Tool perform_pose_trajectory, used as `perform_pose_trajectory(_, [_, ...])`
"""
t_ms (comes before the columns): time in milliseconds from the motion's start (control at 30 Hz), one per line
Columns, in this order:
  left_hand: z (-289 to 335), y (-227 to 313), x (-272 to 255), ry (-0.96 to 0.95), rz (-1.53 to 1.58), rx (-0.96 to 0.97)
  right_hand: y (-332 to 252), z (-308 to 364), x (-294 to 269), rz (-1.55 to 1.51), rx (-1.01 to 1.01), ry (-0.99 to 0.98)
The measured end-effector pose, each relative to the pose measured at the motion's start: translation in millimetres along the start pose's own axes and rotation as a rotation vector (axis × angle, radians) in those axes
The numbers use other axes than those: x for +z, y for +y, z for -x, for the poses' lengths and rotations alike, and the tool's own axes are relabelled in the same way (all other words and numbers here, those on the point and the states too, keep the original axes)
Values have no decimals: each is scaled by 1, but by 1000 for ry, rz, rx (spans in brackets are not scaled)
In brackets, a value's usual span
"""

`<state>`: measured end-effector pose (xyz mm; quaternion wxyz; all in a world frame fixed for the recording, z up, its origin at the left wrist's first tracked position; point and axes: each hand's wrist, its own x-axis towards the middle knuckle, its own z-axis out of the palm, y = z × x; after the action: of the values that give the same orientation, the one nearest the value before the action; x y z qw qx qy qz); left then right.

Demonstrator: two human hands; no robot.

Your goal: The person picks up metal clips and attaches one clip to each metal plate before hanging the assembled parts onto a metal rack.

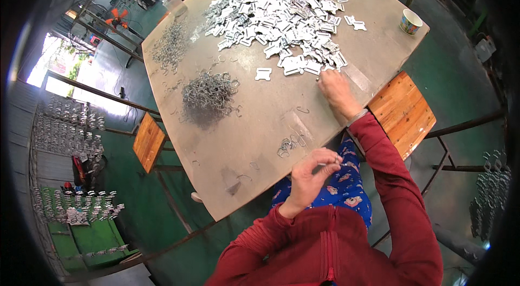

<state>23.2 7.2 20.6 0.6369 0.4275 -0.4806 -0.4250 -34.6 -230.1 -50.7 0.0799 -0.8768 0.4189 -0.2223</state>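
My left hand is closed in a pinch in front of my body, just off the table's near edge. A thin, pale sliver shows at its fingertips, too small to name. Beyond it, my right hand rests at the near edge of a big heap of flat silvery metal plates. Its fingers are curled together against the nearest plates, and the fingertips are hidden. One metal plate lies apart, left of that hand. A few bent wire hooks lie near my left hand, and a single hook lies farther out.
On the table sit a dense pile of wire hooks and scattered smaller wire pieces. A paper cup stands near the right edge. Wooden stools flank the table. Metal parts hang at left, and an orange fan stands behind.
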Motion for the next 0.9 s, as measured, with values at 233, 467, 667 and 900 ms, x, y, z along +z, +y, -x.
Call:
perform_pose_trajectory(233, [-8,-9,-3,65,219,-162,-14,63,-92,-1697,588,-369])
perform_pose_trajectory(467, [-13,-10,-1,-16,179,-225,-40,93,-153,-1256,456,-455])
perform_pose_trajectory(667, [-14,-8,2,36,173,-281,-42,93,-168,-1148,431,-502])
perform_pose_trajectory(900, [-11,-15,-3,-3,-255,-15,-48,92,-175,-1045,345,-434])
